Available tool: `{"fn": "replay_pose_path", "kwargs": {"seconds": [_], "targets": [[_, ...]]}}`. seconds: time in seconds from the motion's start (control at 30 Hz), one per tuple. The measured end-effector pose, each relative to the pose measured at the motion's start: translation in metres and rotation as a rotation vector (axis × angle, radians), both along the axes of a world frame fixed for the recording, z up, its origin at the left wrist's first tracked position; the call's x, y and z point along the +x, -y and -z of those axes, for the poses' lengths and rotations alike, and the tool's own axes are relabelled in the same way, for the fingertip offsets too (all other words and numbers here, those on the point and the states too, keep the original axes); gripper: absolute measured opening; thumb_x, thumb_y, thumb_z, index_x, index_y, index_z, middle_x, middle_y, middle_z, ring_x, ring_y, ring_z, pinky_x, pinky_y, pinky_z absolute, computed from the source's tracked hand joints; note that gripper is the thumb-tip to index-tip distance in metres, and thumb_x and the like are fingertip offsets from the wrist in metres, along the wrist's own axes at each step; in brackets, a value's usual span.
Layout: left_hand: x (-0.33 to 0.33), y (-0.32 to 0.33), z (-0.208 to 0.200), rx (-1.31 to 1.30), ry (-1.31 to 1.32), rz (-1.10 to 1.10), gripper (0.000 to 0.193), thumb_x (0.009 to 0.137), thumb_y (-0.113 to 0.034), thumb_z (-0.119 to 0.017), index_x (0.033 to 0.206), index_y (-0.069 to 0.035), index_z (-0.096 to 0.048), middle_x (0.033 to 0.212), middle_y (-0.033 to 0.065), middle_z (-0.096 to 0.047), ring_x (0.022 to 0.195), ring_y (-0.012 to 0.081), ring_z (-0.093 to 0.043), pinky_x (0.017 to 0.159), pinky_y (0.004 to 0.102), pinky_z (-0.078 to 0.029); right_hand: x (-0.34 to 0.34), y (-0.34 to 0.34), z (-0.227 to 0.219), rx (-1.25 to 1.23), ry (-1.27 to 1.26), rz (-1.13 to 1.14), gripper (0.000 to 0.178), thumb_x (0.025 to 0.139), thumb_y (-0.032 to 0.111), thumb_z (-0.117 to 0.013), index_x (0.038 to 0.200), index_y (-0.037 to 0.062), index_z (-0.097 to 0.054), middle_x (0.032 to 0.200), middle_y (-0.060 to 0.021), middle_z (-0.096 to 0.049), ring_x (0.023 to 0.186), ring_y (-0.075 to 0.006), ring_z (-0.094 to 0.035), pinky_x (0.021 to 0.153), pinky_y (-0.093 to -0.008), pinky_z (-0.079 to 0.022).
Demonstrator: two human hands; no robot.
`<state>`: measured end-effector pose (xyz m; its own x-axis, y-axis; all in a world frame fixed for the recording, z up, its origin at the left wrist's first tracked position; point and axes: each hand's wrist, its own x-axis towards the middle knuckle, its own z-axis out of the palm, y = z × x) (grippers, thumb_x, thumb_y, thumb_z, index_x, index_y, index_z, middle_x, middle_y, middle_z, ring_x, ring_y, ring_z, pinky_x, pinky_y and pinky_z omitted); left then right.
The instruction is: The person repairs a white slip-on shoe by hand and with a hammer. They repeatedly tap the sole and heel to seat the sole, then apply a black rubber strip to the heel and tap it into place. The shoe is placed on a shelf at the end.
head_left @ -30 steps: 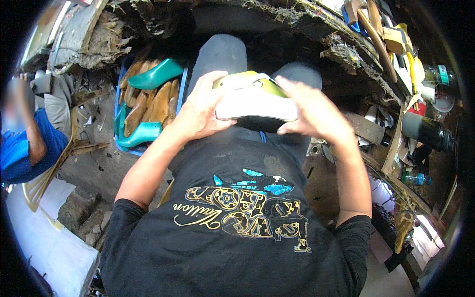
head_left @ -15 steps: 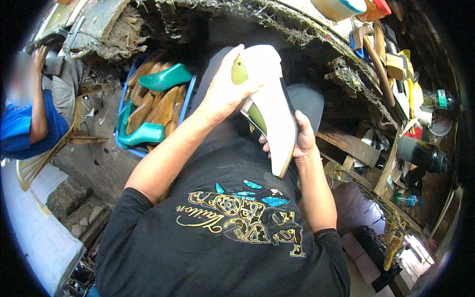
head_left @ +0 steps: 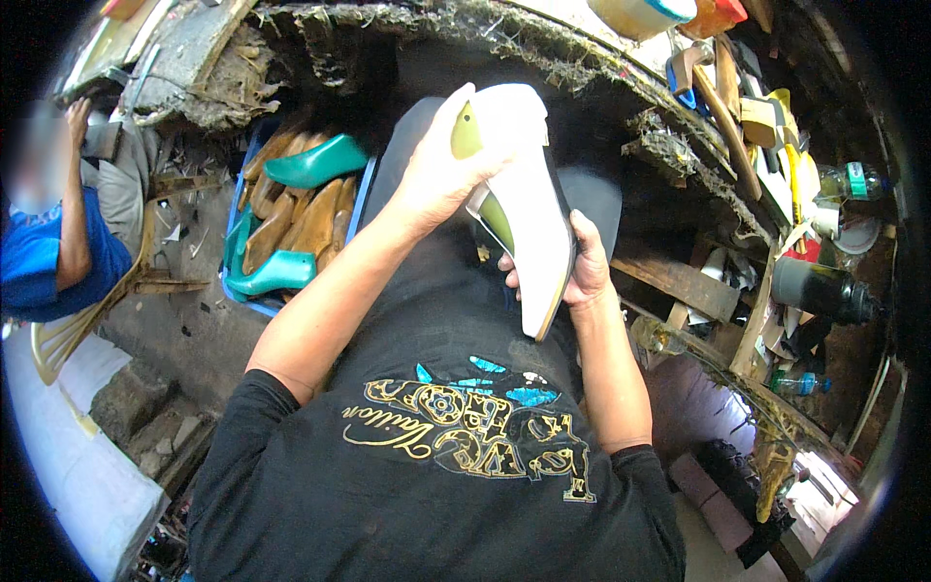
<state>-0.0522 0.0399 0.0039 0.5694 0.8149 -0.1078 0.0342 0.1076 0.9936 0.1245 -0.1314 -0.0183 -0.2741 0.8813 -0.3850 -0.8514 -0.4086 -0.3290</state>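
A white pointed shoe lies over my lap, its heel end away from me and its toe toward my belly. An olive-green shoe last fills it and shows at the opening. My left hand is closed round the heel end and the last, with the thumb across the white upper. Lower down, my right hand holds the sole side near the front, thumb along the edge and fingertips showing past the other side. The fingers beneath the shoe are hidden.
A blue crate of brown and green shoe lasts stands left. A person in a blue shirt sits beyond it. Ahead is a ragged-edged workbench. Tools, a dark jar and wooden boards crowd the right.
The view has shifted slightly, so the scene sits a little further left. Both hands keep their hold on the shoe, which is tilted almost as before.
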Motion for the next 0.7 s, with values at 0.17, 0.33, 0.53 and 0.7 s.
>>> {"fn": "replay_pose_path", "kwargs": {"seconds": [0.17, 0.33, 0.53, 0.7], "targets": [[0.006, 0.001, 0.005, 0.262, 0.025, 0.155, 0.106, 0.079, -0.023, -0.087, 0.162, -0.002, -0.024, 0.158, 0.0197, -0.042, 0.146, 0.0278, -0.039, 0.121, 0.0391, -0.034, -0.018, -0.012, -0.006, -0.133, 0.521, 0.217, 0.052, 0.097, 0.033, -0.063, 0.138, 0.0002, -0.058, 0.122, -0.012, -0.069, 0.109, -0.0243, -0.068, 0.096, -0.0397, -0.055], [0.013, 0.007, 0.038, -0.349, 0.291, 0.254, 0.115, 0.073, -0.017, -0.09, 0.164, -0.005, -0.022, 0.16, 0.0158, -0.04, 0.146, 0.0249, -0.038, 0.119, 0.0376, -0.036, -0.026, -0.021, -0.023, -0.197, 1.019, -0.029, 0.058, 0.101, 0.043, -0.063, 0.142, 0.0028, -0.055, 0.122, -0.0102, -0.067, 0.097, -0.0218, -0.068, 0.082, -0.0386, -0.056], [0.026, 0.022, 0.069, -0.311, 0.087, 0.388, 0.107, 0.075, -0.02, -0.084, 0.162, -0.003, -0.025, 0.155, 0.0166, -0.044, 0.142, 0.0258, -0.043, 0.118, 0.038, -0.036, 0.029, -0.049, -0.104, -0.106, 1.895, -0.934, 0.059, 0.096, 0.056, -0.063, 0.097, -0.0028, -0.072, 0.074, -0.0193, -0.072, 0.076, -0.0306, -0.074, 0.073, -0.0409, -0.057], [0.033, 0.004, 0.063, -0.396, 0.044, 0.577, 0.088, 0.081, -0.017, -0.073, 0.158, -0.002, -0.032, 0.143, 0.0143, -0.054, 0.13, 0.0215, -0.05, 0.112, 0.0354, -0.04, 0.05, -0.13, -0.172, 0.191, 1.969, -0.308, 0.041, 0.091, 0.033, -0.075, 0.112, -0.0016, -0.068, 0.09, -0.0213, -0.074, 0.084, -0.033, -0.074, 0.077, -0.0415, -0.057]]}}
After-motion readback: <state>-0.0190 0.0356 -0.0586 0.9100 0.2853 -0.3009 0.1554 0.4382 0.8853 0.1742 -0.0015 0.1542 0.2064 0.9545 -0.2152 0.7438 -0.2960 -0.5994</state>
